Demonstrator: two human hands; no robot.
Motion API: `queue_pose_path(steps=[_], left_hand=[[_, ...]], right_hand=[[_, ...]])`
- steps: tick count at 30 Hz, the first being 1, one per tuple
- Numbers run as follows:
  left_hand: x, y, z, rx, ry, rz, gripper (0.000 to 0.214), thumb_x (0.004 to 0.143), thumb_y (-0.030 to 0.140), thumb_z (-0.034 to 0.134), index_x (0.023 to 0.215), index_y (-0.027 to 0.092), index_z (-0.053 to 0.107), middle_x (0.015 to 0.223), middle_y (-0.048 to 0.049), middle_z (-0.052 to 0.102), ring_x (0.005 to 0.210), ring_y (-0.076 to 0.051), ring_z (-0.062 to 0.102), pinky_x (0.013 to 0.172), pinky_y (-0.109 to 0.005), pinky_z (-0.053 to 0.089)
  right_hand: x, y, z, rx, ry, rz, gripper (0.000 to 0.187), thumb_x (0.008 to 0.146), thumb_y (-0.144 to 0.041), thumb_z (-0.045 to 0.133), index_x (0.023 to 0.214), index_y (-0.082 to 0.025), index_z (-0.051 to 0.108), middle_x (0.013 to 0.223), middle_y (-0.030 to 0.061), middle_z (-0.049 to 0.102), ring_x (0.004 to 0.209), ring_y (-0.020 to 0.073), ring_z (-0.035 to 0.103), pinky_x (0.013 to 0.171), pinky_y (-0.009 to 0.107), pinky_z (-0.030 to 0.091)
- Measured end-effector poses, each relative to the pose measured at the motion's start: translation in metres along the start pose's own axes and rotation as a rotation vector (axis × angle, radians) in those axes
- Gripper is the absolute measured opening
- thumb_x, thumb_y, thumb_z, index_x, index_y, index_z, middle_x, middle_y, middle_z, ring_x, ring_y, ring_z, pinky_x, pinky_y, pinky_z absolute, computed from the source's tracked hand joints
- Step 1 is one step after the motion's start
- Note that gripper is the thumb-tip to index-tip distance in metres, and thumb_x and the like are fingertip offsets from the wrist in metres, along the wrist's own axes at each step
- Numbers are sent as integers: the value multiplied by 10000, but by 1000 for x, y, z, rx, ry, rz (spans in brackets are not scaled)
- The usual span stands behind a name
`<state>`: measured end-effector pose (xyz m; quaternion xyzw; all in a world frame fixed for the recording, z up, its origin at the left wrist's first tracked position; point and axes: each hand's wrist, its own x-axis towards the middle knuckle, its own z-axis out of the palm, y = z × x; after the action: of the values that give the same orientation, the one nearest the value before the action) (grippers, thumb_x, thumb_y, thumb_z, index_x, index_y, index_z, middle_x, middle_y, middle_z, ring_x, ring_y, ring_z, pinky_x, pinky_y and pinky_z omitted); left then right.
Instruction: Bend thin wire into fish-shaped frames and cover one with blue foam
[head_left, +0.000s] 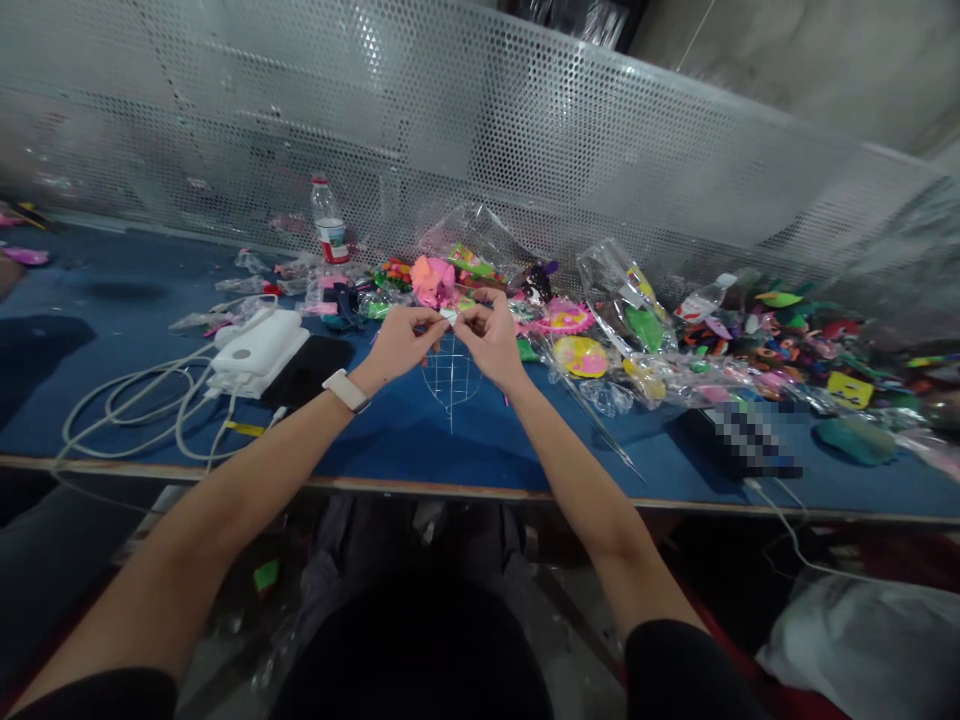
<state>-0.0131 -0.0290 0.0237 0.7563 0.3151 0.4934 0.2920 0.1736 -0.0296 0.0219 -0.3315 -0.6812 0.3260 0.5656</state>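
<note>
Pinches small white piece (448, 314) at upper end of round silver wire grid (451, 380) in left hand (405, 342) and right hand (491, 336); may bend wires through uneven pull or slip through loosened grip.

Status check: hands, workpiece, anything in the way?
Left hand and right hand pinching small white piece. Round wire grid just below. Clutter beyond: pink-orange piece, clear plastic packaging.

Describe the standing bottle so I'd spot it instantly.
Find the perforated metal screen behind the blue table. Near its foot, left of centre, stands the bottle. Its red cap separates it from the white-capped tilted bottle farther right.
</note>
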Motion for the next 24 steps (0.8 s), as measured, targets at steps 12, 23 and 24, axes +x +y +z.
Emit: queue_pose_path(steps=[12,23,24], left_hand=[[-1,-5,1,-14,15,-52,221,1010,340,697,891,167,764,624,3,683,384,-74,532,389,-199,431],[-2,-2,4,-11,9,-61,233,1004,322,689,842,164,747,621,2,672,388,-65,515,378,-183,410],[-2,-2,4,-10,15,-56,232,1007,316,681,840,168,743,623,3,671,381,-65,516,380,-187,415]], right_hand=[[2,6,-1,50,-28,75,709,813,-386,796,1393,-282,401,853,-28,660,817,210,639,822,415,528],[6,15,-6,96,-31,78,660,803,-410,819,1325,-277,438,862,-17,632,845,219,643,828,431,526],[6,14,-6,95,-39,94,666,806,-416,820,1337,-279,442,856,-17,628,842,221,640,825,432,527]])
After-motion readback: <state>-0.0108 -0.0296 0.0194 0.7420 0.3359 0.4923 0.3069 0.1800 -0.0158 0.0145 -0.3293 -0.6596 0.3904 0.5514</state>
